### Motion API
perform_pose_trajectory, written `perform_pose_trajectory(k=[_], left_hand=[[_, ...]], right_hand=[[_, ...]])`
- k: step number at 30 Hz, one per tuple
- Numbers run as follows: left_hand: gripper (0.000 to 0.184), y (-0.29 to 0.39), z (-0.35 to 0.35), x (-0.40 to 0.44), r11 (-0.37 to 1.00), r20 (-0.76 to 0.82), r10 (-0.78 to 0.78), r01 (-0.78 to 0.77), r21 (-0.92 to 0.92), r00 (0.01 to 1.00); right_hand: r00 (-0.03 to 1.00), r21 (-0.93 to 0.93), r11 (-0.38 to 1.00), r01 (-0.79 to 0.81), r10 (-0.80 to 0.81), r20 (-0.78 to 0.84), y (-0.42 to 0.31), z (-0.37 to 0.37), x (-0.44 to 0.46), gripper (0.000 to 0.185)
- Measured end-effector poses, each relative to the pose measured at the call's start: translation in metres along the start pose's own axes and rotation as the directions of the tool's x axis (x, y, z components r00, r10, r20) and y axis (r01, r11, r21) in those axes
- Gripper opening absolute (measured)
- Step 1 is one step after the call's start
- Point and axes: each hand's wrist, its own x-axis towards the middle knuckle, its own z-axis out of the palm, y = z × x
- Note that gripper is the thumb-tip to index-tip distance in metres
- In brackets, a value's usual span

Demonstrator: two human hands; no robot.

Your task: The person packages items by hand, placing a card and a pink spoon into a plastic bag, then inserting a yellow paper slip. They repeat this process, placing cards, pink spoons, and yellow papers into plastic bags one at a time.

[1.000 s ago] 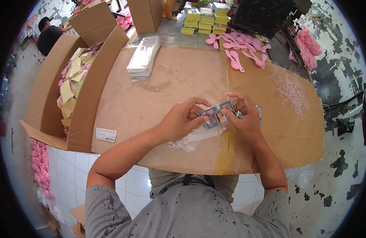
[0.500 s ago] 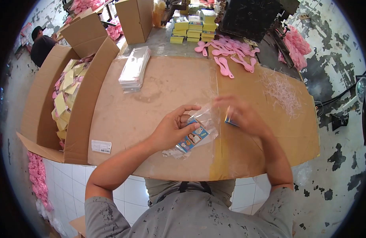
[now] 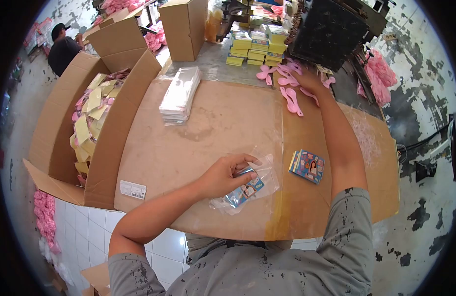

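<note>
My left hand point(image 3: 227, 175) is closed on a clear plastic bag point(image 3: 268, 178) at the front of the cardboard-covered table. A blue printed card point(image 3: 246, 193) lies in or under the bag's film, with my thumb over it. Far forward, my right hand point(image 3: 309, 80) reaches into the pink plastic spoons point(image 3: 291, 101) at the back right; its fingers blur among them, so their grip is unclear. Beside my right forearm lies a small stack of blue printed cards point(image 3: 308, 166).
An open carton point(image 3: 102, 133) full of packed pieces stands left. Clear bags point(image 3: 180, 94) are stacked mid-table. Behind are yellow-edged card stacks point(image 3: 257, 47) and a black metal box point(image 3: 329, 32). Clear shreds point(image 3: 364, 135) lie right. A person point(image 3: 65, 49) is at far left.
My right hand has left the card stack and moved forward to the pink spoons. The left hand stays on the bag and card. The view has shifted slightly.
</note>
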Motion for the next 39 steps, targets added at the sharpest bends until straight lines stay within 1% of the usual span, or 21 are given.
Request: perform_pose_trajectory(k=[1,2,3,5,6,8,11,12,15,16,18,20,23,24,26,27,29,32,35,38,39], left_hand=[[0.032,0.001,0.000,0.000,1.000,-0.008,-0.009,0.009,-0.013,1.000],[0.032,0.003,0.002,-0.001,0.999,-0.011,-0.020,0.020,-0.026,1.000],[0.032,0.006,0.003,-0.001,0.999,-0.012,-0.030,0.029,-0.037,0.999],[0.032,0.013,0.000,-0.002,0.996,0.009,-0.053,0.052,0.073,0.999],[0.032,0.014,-0.001,-0.002,0.990,0.017,-0.066,0.063,0.124,0.998],[0.032,0.015,0.001,-0.003,0.995,0.012,-0.038,0.037,0.090,0.999],[0.032,0.012,0.003,-0.002,0.999,-0.003,0.011,-0.011,0.045,1.000],[0.032,0.010,0.004,-0.002,0.999,-0.007,0.029,-0.028,0.032,1.000],[0.032,0.003,0.004,-0.001,0.999,-0.011,-0.007,0.007,0.049,1.000],[0.033,0.001,0.005,-0.002,0.998,-0.009,0.006,-0.006,0.056,1.000],[0.034,0.000,0.005,-0.001,0.997,-0.003,0.036,-0.036,0.074,0.999],[0.033,0.001,0.004,0.000,0.993,0.004,0.014,-0.014,0.116,1.000],[0.032,0.002,0.006,-0.001,0.991,0.002,-0.017,0.016,0.134,1.000],[0.032,0.002,0.006,-0.001,0.991,0.000,-0.024,0.024,0.132,1.000],[0.032,0.005,0.008,-0.002,0.994,0.001,-0.012,0.012,0.105,1.000],[0.032,0.006,0.008,-0.003,0.996,-0.001,-0.006,0.006,0.090,1.000],[0.032,0.007,0.007,-0.003,0.999,-0.009,0.006,-0.005,0.040,1.000],[0.033,0.010,0.006,-0.002,0.999,-0.010,0.035,-0.035,-0.031,0.999],[0.036,0.010,0.006,-0.001,0.993,-0.030,0.062,-0.064,-0.096,0.998],[0.038,0.012,0.003,-0.001,0.989,-0.047,0.094,-0.098,-0.107,0.994],[0.038,0.013,0.004,-0.003,0.989,-0.052,0.108,-0.113,-0.100,0.993]], right_hand=[[0.997,0.052,0.998,-0.036,0.033,0.063,0.000,0.001,0.006,0.094],[0.998,0.008,0.999,-0.043,0.042,0.054,0.001,0.004,0.009,0.095],[0.997,-0.033,0.998,-0.048,0.050,0.060,-0.003,0.001,0.007,0.092],[0.995,-0.119,0.991,-0.060,0.070,0.075,-0.013,-0.004,-0.005,0.086],[0.996,-0.107,0.994,-0.037,0.045,0.071,-0.015,-0.003,-0.008,0.085],[0.998,-0.085,0.996,0.003,0.003,0.065,-0.015,-0.001,-0.020,0.084],[0.992,0.008,0.994,0.106,-0.106,0.066,-0.036,-0.006,-0.060,0.079],[0.985,-0.015,0.985,0.175,-0.174,0.016,-0.039,-0.003,-0.074,0.072],[0.965,0.133,0.956,0.260,-0.262,-0.005,-0.068,-0.010,-0.126,0.066],[0.973,0.110,0.969,0.221,-0.226,0.037,-0.080,-0.016,-0.143,0.064],[0.966,0.044,0.967,0.252,-0.254,0.043,-0.090,-0.018,-0.168,0.065],[0.952,-0.045,0.952,0.304,-0.301,0.059,-0.097,-0.026,-0.191,0.065],[0.896,0.015,0.896,0.444,-0.443,-0.034,-0.100,-0.046,-0.216,0.052],[0.904,0.151,0.891,0.427,-0.426,-0.040,-0.103,-0.062,-0.224,0.046],[0.916,0.412,0.829,0.379,-0.399,-0.039,-0.107,-0.095,-0.242,0.034],[0.882,0.392,0.821,0.416,-0.469,0.048,-0.102,-0.101,-0.249,0.031],[0.777,0.360,0.792,0.494,-0.588,0.225,-0.093,-0.109,-0.261,0.027],[0.761,0.167,0.777,0.606,-0.628,0.162,-0.119,-0.102,-0.290,0.025],[0.771,0.043,0.790,0.611,-0.607,0.194,-0.140,-0.108,-0.300,0.021],[0.758,-0.020,0.768,0.640,-0.627,0.181,-0.142,-0.099,-0.302,0.023],[0.756,-0.013,0.766,0.643,-0.631,0.173,-0.140,-0.094,-0.302,0.024]])
